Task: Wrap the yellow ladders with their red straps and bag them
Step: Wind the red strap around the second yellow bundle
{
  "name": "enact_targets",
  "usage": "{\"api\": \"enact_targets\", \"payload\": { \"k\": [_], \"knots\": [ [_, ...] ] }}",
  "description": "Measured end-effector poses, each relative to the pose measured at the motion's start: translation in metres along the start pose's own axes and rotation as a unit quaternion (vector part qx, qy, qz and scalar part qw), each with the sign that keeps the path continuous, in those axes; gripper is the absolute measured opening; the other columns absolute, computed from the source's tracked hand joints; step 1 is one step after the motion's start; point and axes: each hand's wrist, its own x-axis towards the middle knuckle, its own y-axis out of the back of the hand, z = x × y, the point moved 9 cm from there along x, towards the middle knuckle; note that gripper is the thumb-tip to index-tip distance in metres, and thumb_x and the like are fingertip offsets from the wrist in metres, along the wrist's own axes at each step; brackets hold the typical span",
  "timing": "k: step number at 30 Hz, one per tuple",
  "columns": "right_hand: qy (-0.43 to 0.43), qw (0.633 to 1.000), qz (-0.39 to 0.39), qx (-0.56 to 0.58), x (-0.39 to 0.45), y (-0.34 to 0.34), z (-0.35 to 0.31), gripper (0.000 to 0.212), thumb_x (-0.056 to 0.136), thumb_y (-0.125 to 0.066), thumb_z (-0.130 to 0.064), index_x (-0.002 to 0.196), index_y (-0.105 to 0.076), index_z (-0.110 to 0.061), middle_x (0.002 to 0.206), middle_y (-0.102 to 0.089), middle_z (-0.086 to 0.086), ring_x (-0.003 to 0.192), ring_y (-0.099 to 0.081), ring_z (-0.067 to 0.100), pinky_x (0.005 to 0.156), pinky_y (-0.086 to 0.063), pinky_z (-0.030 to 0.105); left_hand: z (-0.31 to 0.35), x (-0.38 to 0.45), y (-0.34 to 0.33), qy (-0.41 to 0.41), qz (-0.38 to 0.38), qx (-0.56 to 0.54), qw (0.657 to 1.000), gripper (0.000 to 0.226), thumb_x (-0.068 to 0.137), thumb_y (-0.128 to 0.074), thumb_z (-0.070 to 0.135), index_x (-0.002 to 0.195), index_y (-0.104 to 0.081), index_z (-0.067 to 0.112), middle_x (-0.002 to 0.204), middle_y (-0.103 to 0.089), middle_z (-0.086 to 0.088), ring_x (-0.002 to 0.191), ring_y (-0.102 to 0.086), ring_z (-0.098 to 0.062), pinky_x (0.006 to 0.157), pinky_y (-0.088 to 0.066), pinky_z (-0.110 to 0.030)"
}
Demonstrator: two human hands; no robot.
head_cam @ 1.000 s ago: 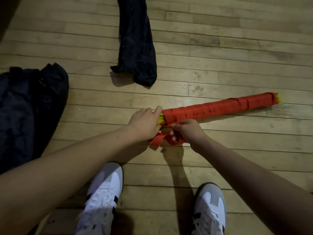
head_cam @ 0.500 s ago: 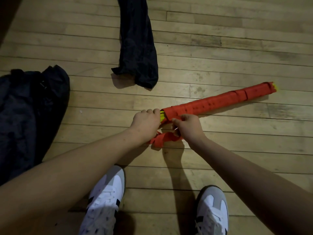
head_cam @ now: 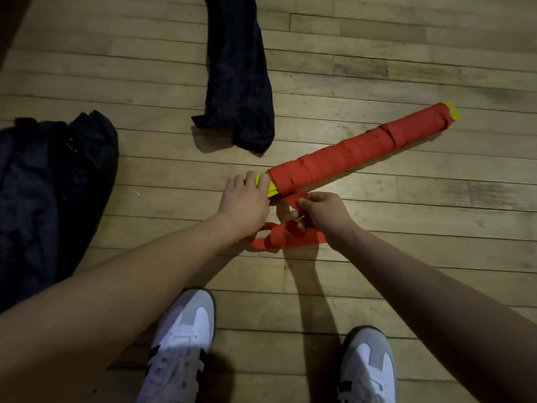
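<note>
The yellow ladder bundle [head_cam: 360, 151] lies slanted on the wooden floor, wound almost end to end in red strap, with yellow showing at both ends. My left hand [head_cam: 245, 199] grips its near yellow end. My right hand [head_cam: 322, 212] pinches the loose red strap [head_cam: 286, 238] just below that end; the slack lies in loops on the floor between my wrists. A narrow black bag [head_cam: 238, 82] lies flat on the floor beyond the bundle.
A large dark bag [head_cam: 49, 187] is heaped at the left edge. My two white shoes [head_cam: 180, 344] stand on the planks at the bottom of the view. Bare wooden floor [head_cam: 406, 257] stretches to the right.
The bundle's far end has swung away from me, so it lies steeper. My right hand has drawn the strap out from the near end, and more yellow shows there.
</note>
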Motion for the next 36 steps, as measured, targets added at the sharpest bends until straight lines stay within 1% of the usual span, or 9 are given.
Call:
{"api": "enact_targets", "payload": {
  "k": [6, 11, 13, 17, 23, 28, 30, 33, 36],
  "knots": [
    [-0.008, 1.000, 0.004, -0.008, -0.003, 0.004, 0.005, 0.015, 0.098, -0.048, -0.004, 0.085, -0.056, -0.001, 0.064, -0.059, 0.012, 0.041, -0.048, 0.018, 0.044, -0.043, 0.027, -0.010, -0.005, 0.014, 0.014, -0.019, -0.145, 0.989, 0.053, 0.092, -0.060, 0.031, 0.134, -0.031, 0.014, 0.128, -0.053, -0.012, 0.112, -0.053, -0.032, 0.088, -0.044, -0.041],
    [-0.004, 1.000, 0.007, -0.012, -0.003, 0.004, 0.008, 0.023, 0.097, -0.049, -0.003, 0.074, -0.054, -0.003, 0.062, -0.059, 0.012, 0.038, -0.047, 0.016, 0.042, -0.042, 0.025, -0.007, 0.000, 0.011, 0.050, -0.043, -0.094, 0.993, 0.088, 0.083, -0.072, 0.036, 0.148, -0.018, 0.009, 0.138, -0.043, -0.016, 0.128, -0.040, -0.033, 0.104, -0.034, -0.041],
    [-0.011, 1.000, 0.006, -0.004, -0.003, 0.003, 0.013, 0.018, 0.096, -0.050, -0.002, 0.079, -0.056, -0.002, 0.062, -0.058, 0.012, 0.036, -0.047, 0.014, 0.041, -0.042, 0.024, -0.004, -0.001, 0.011, 0.052, -0.042, -0.059, 0.996, 0.095, 0.080, -0.074, 0.041, 0.149, -0.018, 0.006, 0.140, -0.039, -0.016, 0.130, -0.037, -0.032, 0.107, -0.031, -0.040],
    [-0.037, 0.999, 0.031, 0.009, 0.000, 0.007, 0.027, 0.019, 0.094, -0.053, -0.001, 0.076, -0.057, -0.006, 0.063, -0.059, 0.012, 0.039, -0.045, 0.013, 0.042, -0.041, 0.023, 0.015, -0.012, 0.012, 0.000, 0.012, 0.023, 1.000, 0.062, 0.084, -0.068, 0.040, 0.132, -0.041, 0.010, 0.126, -0.042, -0.010, 0.116, -0.041, -0.027, 0.100, -0.034, -0.036],
    [-0.056, 0.997, 0.053, 0.028, -0.006, 0.010, 0.037, 0.026, 0.092, -0.053, 0.003, 0.067, -0.055, -0.005, 0.059, -0.059, 0.010, 0.041, -0.044, 0.015, 0.037, -0.042, 0.019, 0.032, -0.032, 0.000, -0.055, 0.017, -0.068, 0.996, 0.052, 0.092, -0.056, 0.032, 0.135, -0.036, 0.010, 0.133, -0.035, -0.012, 0.120, -0.039, -0.027, 0.100, -0.033, -0.035],
    [-0.021, 0.999, 0.001, 0.028, -0.012, 0.003, 0.019, 0.016, 0.091, -0.056, 0.002, 0.076, -0.060, -0.001, 0.065, -0.061, 0.011, 0.042, -0.046, 0.015, 0.041, -0.043, 0.021, 0.022, -0.022, 0.004, 0.006, 0.000, -0.060, 0.998, 0.042, 0.092, -0.056, 0.022, 0.128, -0.038, 0.011, 0.121, -0.053, -0.009, 0.107, -0.055, -0.025, 0.083, -0.045, -0.033],
    [-0.005, 1.000, -0.020, 0.011, -0.014, 0.001, 0.008, 0.010, 0.091, -0.058, -0.001, 0.082, -0.062, 0.002, 0.064, -0.061, 0.011, 0.039, -0.046, 0.012, 0.040, -0.041, 0.019, 0.016, -0.014, 0.007, 0.035, -0.001, -0.040, 0.999, 0.044, 0.091, -0.056, 0.017, 0.129, -0.036, 0.009, 0.120, -0.054, -0.011, 0.107, -0.056, -0.026, 0.083, -0.046, -0.034],
    [-0.001, 0.999, -0.037, -0.016, -0.017, 0.000, 0.002, 0.015, 0.092, -0.058, -0.004, 0.079, -0.060, 0.001, 0.059, -0.060, 0.007, 0.036, -0.045, 0.008, 0.038, -0.037, 0.015, 0.007, -0.005, 0.011, 0.055, 0.003, -0.008, 0.998, 0.049, 0.090, -0.058, 0.015, 0.132, -0.034, 0.008, 0.122, -0.054, -0.015, 0.109, -0.055, -0.029, 0.090, -0.045, -0.037],
    [-0.005, 0.999, -0.043, -0.009, -0.018, -0.001, 0.006, 0.015, 0.093, -0.057, -0.004, 0.079, -0.060, 0.001, 0.060, -0.060, 0.007, 0.038, -0.045, 0.010, 0.039, -0.039, 0.017, 0.008, -0.005, 0.011, 0.037, 0.019, 0.024, 0.999, 0.043, 0.093, -0.054, 0.016, 0.131, -0.034, 0.007, 0.122, -0.053, -0.017, 0.110, -0.054, -0.030, 0.093, -0.044, -0.038]
  ]
}}
